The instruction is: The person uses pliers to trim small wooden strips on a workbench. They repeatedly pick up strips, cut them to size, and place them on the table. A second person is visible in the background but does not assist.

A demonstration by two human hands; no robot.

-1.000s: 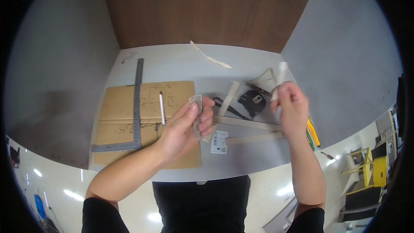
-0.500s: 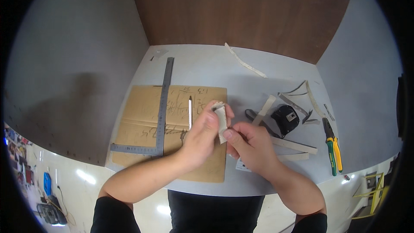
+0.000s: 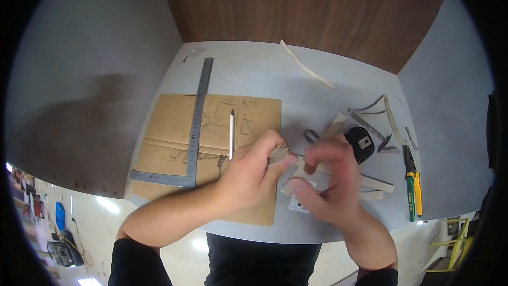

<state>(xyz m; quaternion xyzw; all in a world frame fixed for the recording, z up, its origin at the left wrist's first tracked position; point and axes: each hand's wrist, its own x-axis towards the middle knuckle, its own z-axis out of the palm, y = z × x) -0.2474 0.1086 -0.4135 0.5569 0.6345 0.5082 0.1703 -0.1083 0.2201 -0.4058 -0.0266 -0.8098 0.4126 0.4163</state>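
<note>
My left hand [image 3: 251, 167] is closed round a small greyish-beige piece of strip material [image 3: 279, 154], with its rough end showing between thumb and fingers. The fingers hide most of the piece. Just to the right, my right hand [image 3: 333, 185] is apart from it, thumb and fingers spread with nothing between them, slightly blurred. Beneath the left hand lies a brown cardboard sheet [image 3: 164, 127] with dark hand-drawn marks. On the sheet rest a metal try square [image 3: 193, 137] and a white pen with a dark tip [image 3: 231, 132].
Right of my right hand are a black tape measure [image 3: 361, 145], pale strips [image 3: 375, 182] and thin curved offcuts [image 3: 391, 114]. Pliers with green and yellow handles [image 3: 411, 180] lie near the right edge. A long pale strip [image 3: 307, 66] is at the back, before the brown panel [image 3: 307, 10].
My right hand has let go of the strip piece and moved right, its fingers opening. My left hand has turned and shifted slightly right, closing further over the piece. The view has shifted slightly.
</note>
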